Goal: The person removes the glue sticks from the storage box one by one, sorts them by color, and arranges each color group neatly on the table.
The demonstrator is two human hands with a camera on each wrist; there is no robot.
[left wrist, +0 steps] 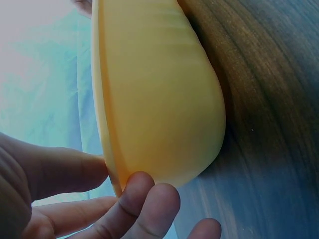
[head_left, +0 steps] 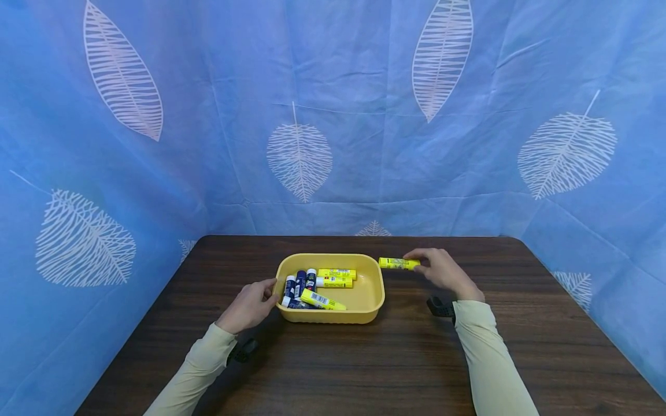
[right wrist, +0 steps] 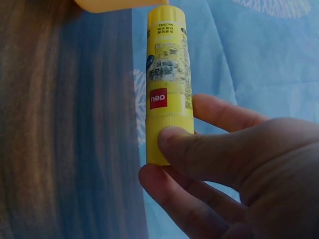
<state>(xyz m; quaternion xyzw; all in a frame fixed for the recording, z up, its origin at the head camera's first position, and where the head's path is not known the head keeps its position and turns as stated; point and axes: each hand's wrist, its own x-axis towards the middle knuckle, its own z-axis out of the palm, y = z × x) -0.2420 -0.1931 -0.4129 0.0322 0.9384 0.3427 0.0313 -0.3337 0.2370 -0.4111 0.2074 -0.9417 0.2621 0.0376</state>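
Observation:
A yellow plastic tray (head_left: 368,315) stands on the table with several glue sticks lying inside. Yellow glue sticks, such as the front one (head_left: 324,300), share its left and middle part with dark blue white-capped ones (head_left: 311,279). My left hand (head_left: 248,306) pinches the tray's left rim, thumb on one side and fingers against the outer wall (left wrist: 164,99). Just outside the right rim, my right hand (head_left: 444,270) holds another yellow glue stick (right wrist: 167,74) by one end between thumb and fingers. It lies sideways in the head view, its far end close to the rim.
The dark wooden table (head_left: 333,370) extends around the tray. Behind and beside it hangs a blue cloth (head_left: 354,173) with white leaf prints. A dark wrist device (head_left: 440,307) sits by the right wrist, another (head_left: 243,350) by the left.

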